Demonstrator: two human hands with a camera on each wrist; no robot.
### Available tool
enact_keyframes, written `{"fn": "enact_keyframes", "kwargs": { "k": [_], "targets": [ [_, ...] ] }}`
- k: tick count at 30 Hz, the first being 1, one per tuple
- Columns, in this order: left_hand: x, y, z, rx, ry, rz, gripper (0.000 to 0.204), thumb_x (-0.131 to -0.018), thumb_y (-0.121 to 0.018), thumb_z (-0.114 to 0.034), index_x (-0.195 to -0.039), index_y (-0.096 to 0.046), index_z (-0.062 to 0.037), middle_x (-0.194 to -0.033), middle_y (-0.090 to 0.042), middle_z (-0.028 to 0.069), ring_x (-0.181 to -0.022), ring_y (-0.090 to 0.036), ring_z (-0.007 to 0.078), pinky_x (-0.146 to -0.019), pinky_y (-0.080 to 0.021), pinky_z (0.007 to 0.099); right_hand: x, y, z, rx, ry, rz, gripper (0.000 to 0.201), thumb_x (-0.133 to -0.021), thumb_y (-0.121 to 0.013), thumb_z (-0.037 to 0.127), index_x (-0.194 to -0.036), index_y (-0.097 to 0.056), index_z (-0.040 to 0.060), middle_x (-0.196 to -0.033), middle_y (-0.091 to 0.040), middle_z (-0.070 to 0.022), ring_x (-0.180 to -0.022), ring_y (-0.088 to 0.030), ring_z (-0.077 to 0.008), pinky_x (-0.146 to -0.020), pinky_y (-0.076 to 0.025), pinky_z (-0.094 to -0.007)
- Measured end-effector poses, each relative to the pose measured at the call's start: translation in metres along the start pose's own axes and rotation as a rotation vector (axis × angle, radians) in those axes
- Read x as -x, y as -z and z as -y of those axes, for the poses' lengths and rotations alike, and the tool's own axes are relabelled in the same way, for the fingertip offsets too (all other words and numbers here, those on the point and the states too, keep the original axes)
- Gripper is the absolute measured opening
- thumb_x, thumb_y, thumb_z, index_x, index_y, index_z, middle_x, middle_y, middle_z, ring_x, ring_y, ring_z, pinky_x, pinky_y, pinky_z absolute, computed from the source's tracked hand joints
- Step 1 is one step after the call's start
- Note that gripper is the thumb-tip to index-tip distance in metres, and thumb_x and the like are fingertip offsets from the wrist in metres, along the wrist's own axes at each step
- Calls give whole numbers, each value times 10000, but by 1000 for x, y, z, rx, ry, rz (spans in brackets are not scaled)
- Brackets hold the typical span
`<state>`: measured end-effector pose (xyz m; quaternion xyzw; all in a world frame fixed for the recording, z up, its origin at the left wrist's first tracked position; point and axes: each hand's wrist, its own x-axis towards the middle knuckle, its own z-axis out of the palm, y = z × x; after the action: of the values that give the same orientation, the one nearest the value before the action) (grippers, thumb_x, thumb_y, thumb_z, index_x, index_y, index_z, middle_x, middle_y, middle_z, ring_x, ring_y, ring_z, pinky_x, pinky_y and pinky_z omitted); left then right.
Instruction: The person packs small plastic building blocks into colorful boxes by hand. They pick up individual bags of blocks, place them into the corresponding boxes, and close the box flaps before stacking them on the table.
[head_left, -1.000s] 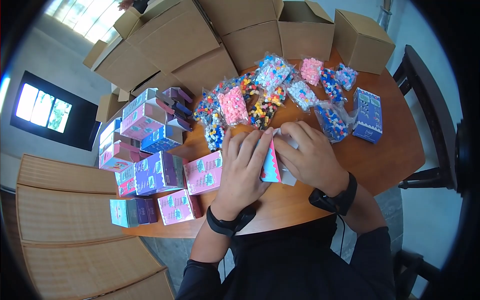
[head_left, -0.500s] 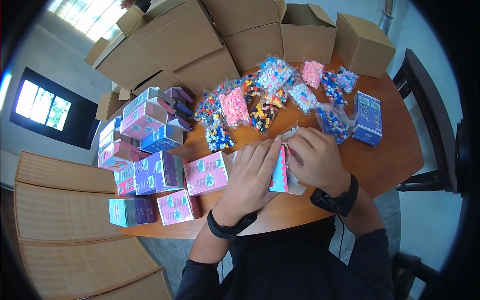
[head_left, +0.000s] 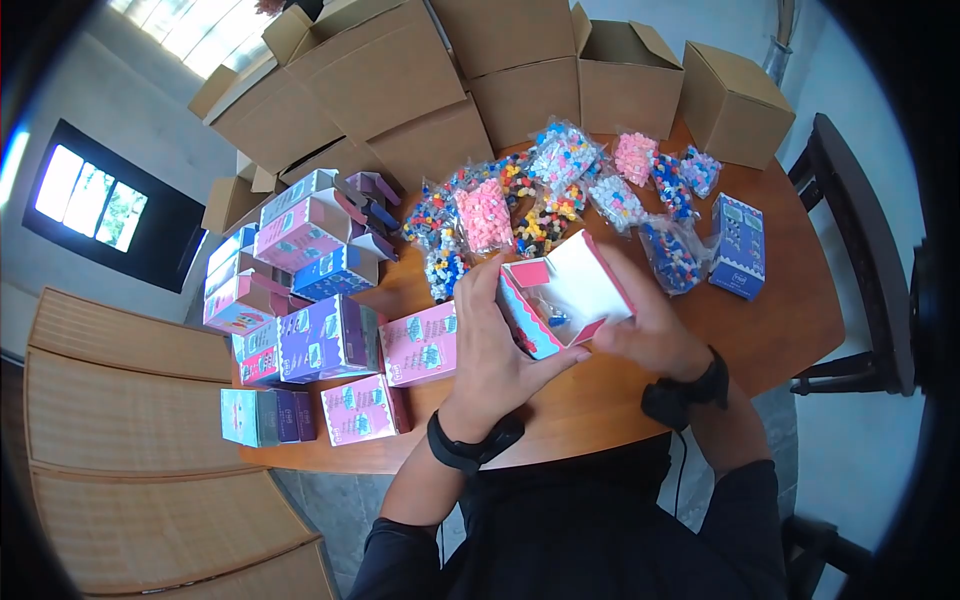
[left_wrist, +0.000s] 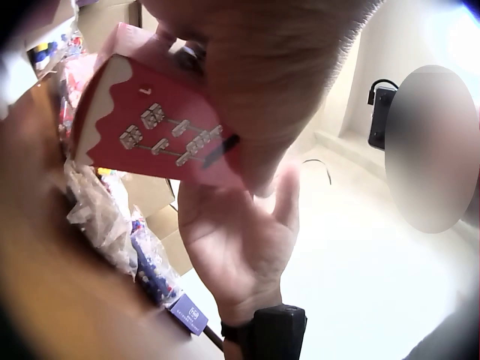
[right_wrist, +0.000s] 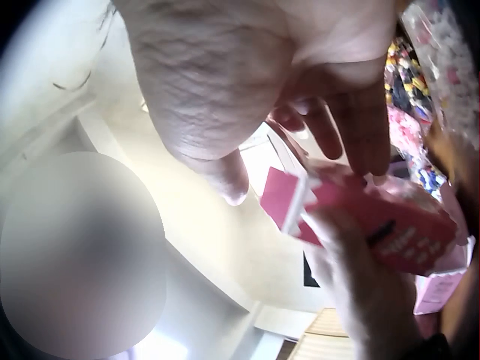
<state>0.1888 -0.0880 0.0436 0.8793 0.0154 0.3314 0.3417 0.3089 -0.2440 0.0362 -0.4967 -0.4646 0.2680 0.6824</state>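
A small red, pink and light-blue box (head_left: 530, 323) is held between both hands with its top flap up, and a clear bag with small blue pieces (head_left: 553, 316) lies inside. The left hand (head_left: 488, 358) grips the box's left side, thumb along the lower edge. The right hand (head_left: 655, 325) is at the right side by the white inner flap (head_left: 580, 282), its fingers behind it. In the left wrist view the box's red face (left_wrist: 161, 131) shows white block drawings. The right wrist view shows the right hand (right_wrist: 247, 75) over the box (right_wrist: 375, 225).
Bags of coloured beads (head_left: 483, 215) lie beyond the hands. Pink, purple and blue boxes (head_left: 322, 338) stand at the left, with pliers (head_left: 362, 203) on top of some. A blue box (head_left: 738, 246) stands at the right. Cardboard cartons (head_left: 520, 100) line the back; a dark chair (head_left: 850, 260) is at the right.
The box has been tilted so its open top faces the camera, showing its inside. The right hand has moved from the box's top to its right side, fingers less bent.
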Motion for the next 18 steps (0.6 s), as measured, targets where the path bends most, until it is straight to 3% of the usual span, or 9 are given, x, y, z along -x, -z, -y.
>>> {"fn": "enact_keyframes", "kwargs": {
  "k": [2, 5, 9, 10, 12, 15, 16, 18],
  "targets": [
    [3, -4, 5, 53, 52, -40, 1031, -547, -889, -337, -1321, -304, 12, -1188, -432, 203, -1100, -435, 364, -952, -359, 445, -3, -12, 3, 251, 75, 67, 860, -868, -619, 395, -1453, -157, -33, -1402, -361, -189, -1308, -358, -274, -1077, -270, -361],
    [7, -10, 11, 103, 145, -112, 1019, -572, -881, -333, -1320, -286, 21, -1209, -420, 204, -1122, -426, 367, -971, -349, 444, -3, -20, -15, 182, 177, 63, 841, -886, -565, 435, -1443, -165, -51, -1428, -322, -203, -1333, -319, -288, -1087, -249, -382],
    [4, -13, 11, 208, -89, -224, 983, -569, -890, -247, -1320, -295, -26, -1262, -395, 222, -1159, -451, 359, -958, -387, 436, 0, -23, -20, 386, 269, 18, 768, -920, -495, 420, -1445, -164, -33, -1423, -309, -248, -1349, -290, -363, -1095, -239, -424],
    [3, -14, 10, 225, -105, -206, 1020, -559, -903, -251, -1328, -270, -32, -1300, -383, 175, -1203, -439, 272, -999, -375, 390, 0, -22, -20, 437, 337, 11, 741, -922, -488, 427, -1441, -198, -16, -1418, -312, -256, -1327, -322, -377, -1077, -273, -431],
    [6, -16, 11, 179, -127, -177, 1019, -559, -902, -240, -1333, -271, -35, -1298, -394, 181, -1201, -447, 284, -998, -380, 400, -2, -21, -18, 538, 473, 0, 692, -927, -475, 443, -1434, -266, 20, -1406, -319, -273, -1285, -385, -404, -1043, -342, -446],
    [7, -15, 7, 116, -146, -131, 1012, -569, -896, -196, -1346, -266, -44, -1289, -416, 184, -1174, -475, 301, -992, -390, 413, -1, -19, -3, 564, 497, 8, 604, -919, -478, 472, -1360, -435, 62, -1378, -357, -278, -1178, -504, -409, -931, -465, -437],
    [8, -15, 6, 121, -135, -122, 1008, -572, -894, -186, -1347, -265, -44, -1289, -415, 183, -1169, -479, 301, -990, -391, 414, -4, -19, 0, 675, 521, -19, 555, -926, -453, 492, -1261, -550, 61, -1344, -395, -279, -1100, -568, -390, -842, -525, -405],
    [8, -20, 7, 159, -124, -141, 956, -572, -881, -197, -1318, -306, -37, -1268, -448, 199, -1116, -492, 330, -950, -388, 423, -2, -21, -3, 629, 486, -62, 494, -922, -491, 423, -1237, -570, 51, -1317, -424, -273, -1092, -573, -384, -838, -526, -395]
  ]
}}
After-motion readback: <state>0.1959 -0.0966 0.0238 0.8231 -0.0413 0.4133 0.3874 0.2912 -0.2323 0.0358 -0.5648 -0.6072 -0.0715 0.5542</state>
